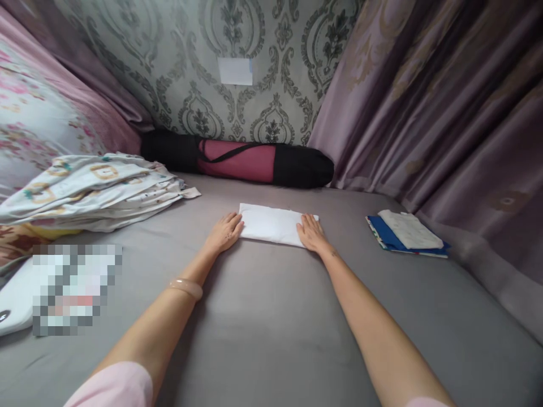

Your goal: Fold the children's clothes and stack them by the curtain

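Observation:
A white folded cloth [271,224], shaped into a flat oblong, lies on the grey bed sheet [263,316] in front of me. At its left end rests my left hand [226,232], fingers stretched out and touching the edge. My right hand [311,232] lies flat over the right end, its fingers extended on top of the white cloth. Neither hand grasps anything. A pale bangle [186,288] circles my left wrist.
A crumpled patterned white cloth [106,192] lies at the left, above a blurred-out item [76,294]. Folded clothes [409,233], blue and off-white, sit at the right by the curtain [424,113]. A long black and maroon bag [237,161] lies along the wall.

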Tool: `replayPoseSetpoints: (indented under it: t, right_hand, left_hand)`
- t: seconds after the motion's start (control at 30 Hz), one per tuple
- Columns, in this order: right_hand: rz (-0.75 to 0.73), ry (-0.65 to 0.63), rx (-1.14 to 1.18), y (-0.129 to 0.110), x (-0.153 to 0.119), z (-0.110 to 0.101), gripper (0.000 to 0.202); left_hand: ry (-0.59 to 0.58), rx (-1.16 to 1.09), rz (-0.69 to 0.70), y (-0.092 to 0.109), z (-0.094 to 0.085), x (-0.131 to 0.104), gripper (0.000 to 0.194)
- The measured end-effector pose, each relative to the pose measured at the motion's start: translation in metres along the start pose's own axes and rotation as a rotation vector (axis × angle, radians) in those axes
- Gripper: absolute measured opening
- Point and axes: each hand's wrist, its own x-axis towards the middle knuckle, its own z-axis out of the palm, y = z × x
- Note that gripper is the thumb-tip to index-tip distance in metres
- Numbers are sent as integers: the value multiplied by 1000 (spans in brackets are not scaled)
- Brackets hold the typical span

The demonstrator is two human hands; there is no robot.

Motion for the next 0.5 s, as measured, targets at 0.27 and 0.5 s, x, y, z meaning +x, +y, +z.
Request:
replayPoseSetpoints:
  t: [0.27,0.5]
  right_hand:
    - [-149,60,34,-57,2,-14,58]
    - [-151,30,37,-79,6,6,54]
  left_hand:
    - [44,-31,8,1,-1,-2,51]
    - [46,-62,-2,3,-3,-2,49]
